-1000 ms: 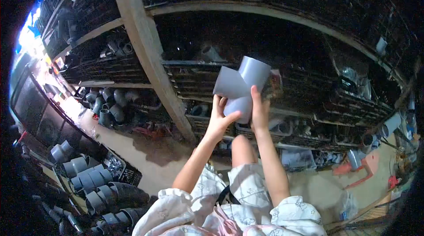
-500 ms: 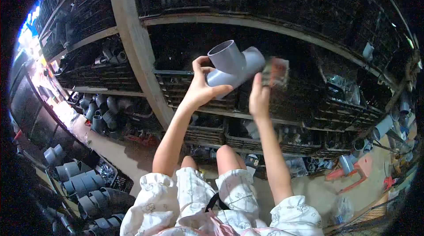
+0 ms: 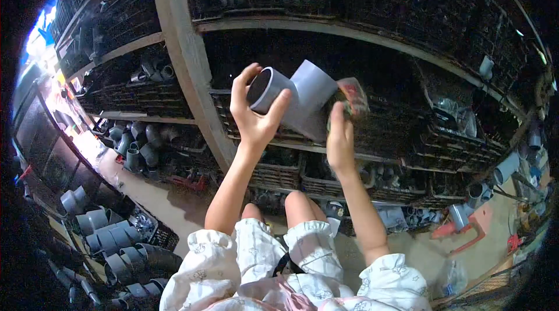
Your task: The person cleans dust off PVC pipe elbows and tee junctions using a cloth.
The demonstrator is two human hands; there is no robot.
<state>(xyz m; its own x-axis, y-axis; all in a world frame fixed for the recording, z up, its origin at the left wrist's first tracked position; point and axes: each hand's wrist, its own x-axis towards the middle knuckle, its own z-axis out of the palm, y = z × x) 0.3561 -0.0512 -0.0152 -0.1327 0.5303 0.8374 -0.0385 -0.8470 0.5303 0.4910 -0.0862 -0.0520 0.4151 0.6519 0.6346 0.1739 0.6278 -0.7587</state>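
A grey plastic pipe tee [image 3: 312, 92] is held up in front of the dark shelf. My left hand [image 3: 251, 119] grips one open end of it, thumb and fingers around the rim. At the tee's other side, my right hand [image 3: 340, 145] holds a small red-and-green patterned cloth [image 3: 356, 98] against or close beside the pipe wall. The cloth is smeared by motion, and some of the right fingers are hidden behind it.
Shelves with black crates [image 3: 273, 171] of fittings stand ahead, split by an upright post [image 3: 189, 60]. Grey pipe fittings [image 3: 113, 238] lie in rows at lower left. A red frame [image 3: 474, 229] rests on the floor at right.
The tee has turned, its branch now tipping toward the right and one open end facing my left side. My left hand has shifted slightly left and rotated with it. The cloth has moved slightly left.
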